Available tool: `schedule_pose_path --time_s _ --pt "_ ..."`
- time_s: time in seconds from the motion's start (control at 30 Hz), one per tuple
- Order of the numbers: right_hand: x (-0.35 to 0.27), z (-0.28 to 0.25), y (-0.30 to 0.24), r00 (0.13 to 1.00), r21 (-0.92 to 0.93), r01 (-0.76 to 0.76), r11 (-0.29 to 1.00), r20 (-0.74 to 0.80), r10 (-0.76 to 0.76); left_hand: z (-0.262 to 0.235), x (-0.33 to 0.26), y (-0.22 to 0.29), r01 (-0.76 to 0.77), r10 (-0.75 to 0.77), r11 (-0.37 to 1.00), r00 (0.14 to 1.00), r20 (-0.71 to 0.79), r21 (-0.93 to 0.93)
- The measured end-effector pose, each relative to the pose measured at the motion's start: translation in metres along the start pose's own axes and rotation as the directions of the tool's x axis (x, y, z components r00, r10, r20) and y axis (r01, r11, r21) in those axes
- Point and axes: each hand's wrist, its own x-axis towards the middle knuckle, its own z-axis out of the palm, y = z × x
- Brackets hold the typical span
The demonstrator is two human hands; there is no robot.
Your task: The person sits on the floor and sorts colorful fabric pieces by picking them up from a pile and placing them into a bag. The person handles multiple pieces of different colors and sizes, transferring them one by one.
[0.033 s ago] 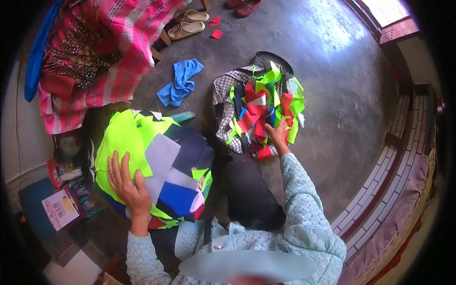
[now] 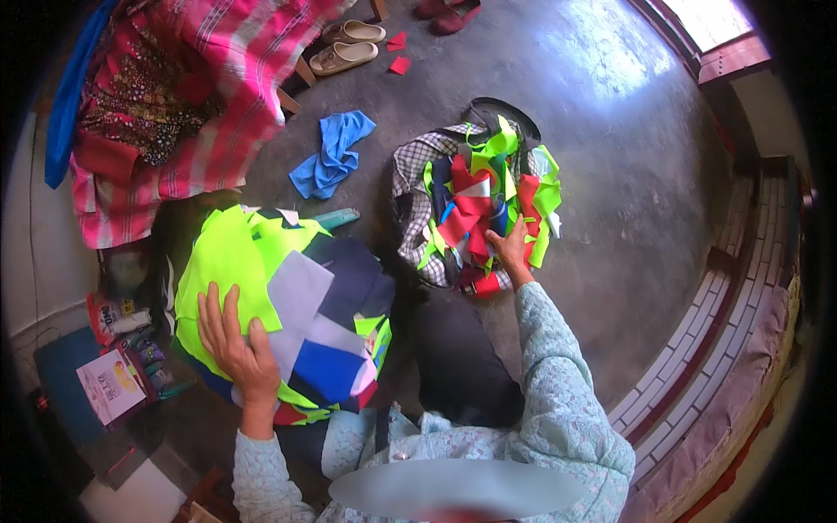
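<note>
A big rounded heap of fabric pieces (image 2: 296, 292), neon yellow-green, grey, navy and blue, sits at my left. My left hand (image 2: 240, 344) lies flat on its yellow-green side, fingers spread. Farther right, a black-and-white checked bag (image 2: 417, 166) with a dark strap stands open, filled with cloth scraps (image 2: 466, 213) in red, neon green, white and blue. My right hand (image 2: 513, 251) rests on the near right part of these scraps beside a red piece, thumb and forefinger apart. Its other fingers are partly hidden.
A crumpled blue cloth (image 2: 331, 155) and a teal object (image 2: 338, 218) lie beyond the heap. Beige shoes (image 2: 344, 57) and red scraps (image 2: 399, 65) are farther off. A pink plaid cloth (image 2: 244, 78) drapes at upper left. A box (image 2: 112, 385) and packets stand at left.
</note>
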Motion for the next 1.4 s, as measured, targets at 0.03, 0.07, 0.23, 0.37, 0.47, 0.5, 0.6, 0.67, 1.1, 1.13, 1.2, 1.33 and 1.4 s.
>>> schedule_pose_path --time_s 0.03,0.07,0.23,0.37,0.47,0.5,0.6,0.67,1.1,1.13,1.2,1.33,1.4 --pt "0.007 0.002 0.002 0.999 -0.031 -0.003 1.000 0.049 0.004 -0.001 0.002 0.002 0.006 -0.006 1.000 1.000 0.009 -0.008" --pt "0.011 0.005 0.005 0.997 -0.057 -0.008 0.998 0.076 0.013 -0.001 0.003 0.002 0.007 -0.007 1.000 1.000 0.015 -0.007" --pt "0.005 0.020 0.003 0.973 -0.169 -0.018 0.985 0.224 0.056 0.000 0.002 0.002 0.034 -0.034 0.999 0.999 0.035 0.001" --pt "0.013 0.032 0.003 0.964 -0.238 -0.108 0.965 0.211 0.160 0.004 0.003 -0.001 0.028 -0.028 1.000 0.999 0.023 -0.006" --pt "0.014 0.038 0.002 0.986 -0.294 -0.040 0.955 0.144 0.086 0.002 0.002 0.000 0.024 -0.023 1.000 0.999 0.028 -0.009" --pt "0.011 0.033 -0.003 0.990 -0.306 0.017 0.952 0.141 0.028 0.001 0.003 0.001 0.028 -0.027 1.000 0.999 0.028 -0.007" --pt "0.000 0.015 -0.019 0.989 -0.313 0.035 0.949 0.150 0.013 0.001 0.003 0.001 0.008 -0.008 1.000 0.999 0.031 -0.001" --pt "-0.005 0.004 -0.016 0.995 -0.268 0.009 0.963 0.101 0.019 0.001 0.003 0.001 0.002 -0.002 1.000 1.000 0.015 -0.005" --pt "-0.042 -0.136 -0.066 0.987 0.211 0.117 0.971 -0.133 -0.090 0.008 -0.007 -0.010 -0.004 0.006 1.000 0.994 -0.105 0.020" --pt "-0.040 -0.138 -0.064 0.974 0.225 0.170 0.959 -0.187 -0.128 0.008 -0.008 -0.009 0.001 0.002 1.000 0.994 -0.105 0.025" --pt "-0.033 -0.142 -0.063 0.935 0.246 0.275 0.929 -0.293 -0.200 0.008 -0.009 -0.008 0.012 -0.008 0.999 0.994 -0.106 0.037" --pt "-0.032 -0.172 -0.083 0.933 0.259 0.305 0.916 -0.273 -0.233 0.009 -0.009 -0.009 0.006 -0.001 0.999 0.991 -0.134 0.039" --pt "-0.025 -0.176 -0.084 0.911 0.257 0.368 0.893 -0.289 -0.293 0.009 -0.008 -0.009 0.005 -0.001 1.000 0.987 -0.160 0.025"
